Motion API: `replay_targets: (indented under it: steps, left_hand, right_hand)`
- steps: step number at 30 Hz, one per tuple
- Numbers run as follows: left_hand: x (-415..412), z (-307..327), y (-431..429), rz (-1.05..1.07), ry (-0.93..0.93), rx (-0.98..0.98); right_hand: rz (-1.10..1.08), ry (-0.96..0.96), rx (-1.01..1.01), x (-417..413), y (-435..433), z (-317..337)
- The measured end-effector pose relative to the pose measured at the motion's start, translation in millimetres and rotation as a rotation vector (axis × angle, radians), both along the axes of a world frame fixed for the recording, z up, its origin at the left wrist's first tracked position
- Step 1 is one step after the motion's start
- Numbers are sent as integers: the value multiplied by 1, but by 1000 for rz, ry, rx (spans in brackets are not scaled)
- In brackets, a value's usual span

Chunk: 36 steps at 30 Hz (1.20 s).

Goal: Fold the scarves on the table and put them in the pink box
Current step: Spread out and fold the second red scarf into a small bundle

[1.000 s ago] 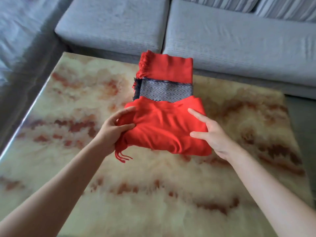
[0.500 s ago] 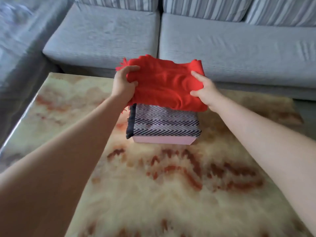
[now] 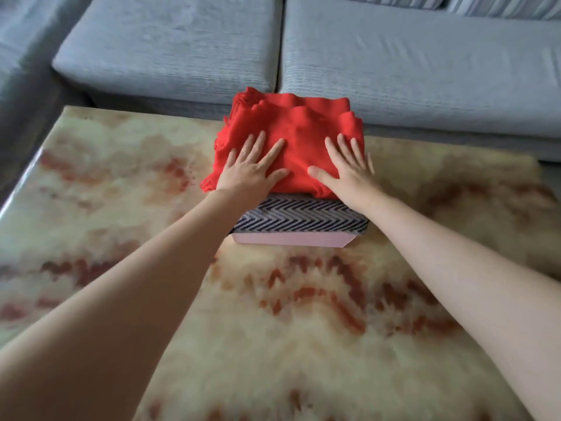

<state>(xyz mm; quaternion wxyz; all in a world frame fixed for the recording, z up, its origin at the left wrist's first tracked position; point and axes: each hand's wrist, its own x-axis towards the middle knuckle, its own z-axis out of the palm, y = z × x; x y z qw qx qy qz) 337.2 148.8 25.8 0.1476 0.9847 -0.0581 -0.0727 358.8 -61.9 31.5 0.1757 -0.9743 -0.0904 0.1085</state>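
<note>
A folded red scarf point(image 3: 299, 129) with a fringe lies on top of a folded black-and-white zigzag scarf point(image 3: 300, 218). Both sit in the pink box point(image 3: 288, 240) at the far middle of the table, and only the box's front wall shows. My left hand point(image 3: 253, 167) lies flat on the red scarf's left half, fingers spread. My right hand point(image 3: 346, 168) lies flat on its right half, fingers straight. Both palms press down on the cloth.
The marble-patterned table point(image 3: 273, 329) in cream and rust stretches toward me. A grey sofa point(image 3: 394, 62) runs along the table's far edge and its side section stands at the far left. The table's left edge drops to a dark floor.
The red scarf went from in front of the box, up over it, and down onto the zigzag scarf. Both hands let go of its sides and now lie flat on top.
</note>
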Motion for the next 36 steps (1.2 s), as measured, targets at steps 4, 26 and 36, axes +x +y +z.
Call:
replay_targets:
  steps: [4,26,36]
  left_hand:
    - [-5,-22,16,45,0,-8]
    - [-26,11,18,-83,-65,245]
    - [-25,8,25,-102,-25,128]
  right_hand:
    - [23,27,-88,4,-6,-15]
    - [155,148,-164,-13,-31,11]
    - [160,178,-207,-8,-33,15]
